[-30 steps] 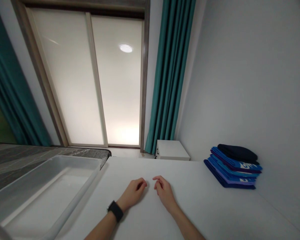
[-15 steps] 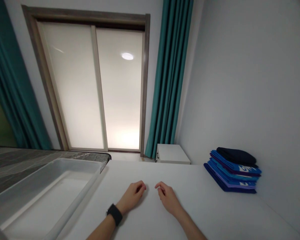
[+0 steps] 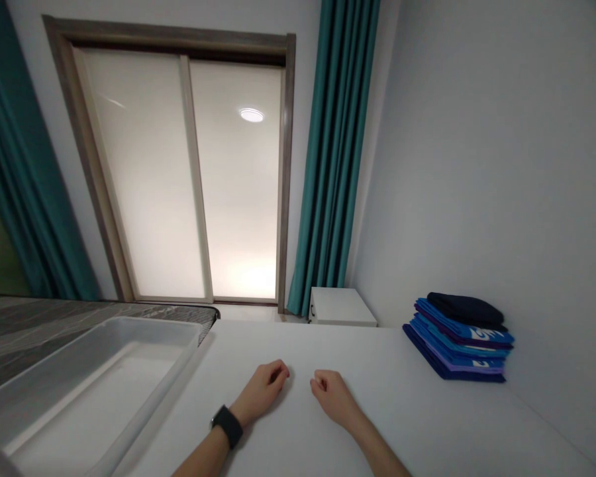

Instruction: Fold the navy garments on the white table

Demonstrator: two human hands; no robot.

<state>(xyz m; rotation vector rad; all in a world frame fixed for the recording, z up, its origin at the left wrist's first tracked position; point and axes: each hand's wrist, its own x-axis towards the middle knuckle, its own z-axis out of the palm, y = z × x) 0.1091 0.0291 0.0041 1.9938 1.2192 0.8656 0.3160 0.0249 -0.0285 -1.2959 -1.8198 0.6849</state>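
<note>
My left hand (image 3: 261,392) rests on the white table (image 3: 402,411) with its fingers curled under and nothing in them; a black watch (image 3: 227,426) sits on that wrist. My right hand (image 3: 332,395) lies a short gap to its right, fingers also curled in and holding nothing. A stack of folded blue, purple and dark cloths (image 3: 457,337) lies at the table's far right against the wall, well away from both hands.
A clear plastic bin (image 3: 87,391) stands at the left beside the table. A small white cabinet (image 3: 342,306) sits behind the table by a teal curtain (image 3: 330,159). A frosted sliding window (image 3: 189,172) fills the back wall.
The view has tilted slightly, so both hands sit lower in the picture. My right hand's fingers have curled in more. The cloth stack has not moved.
</note>
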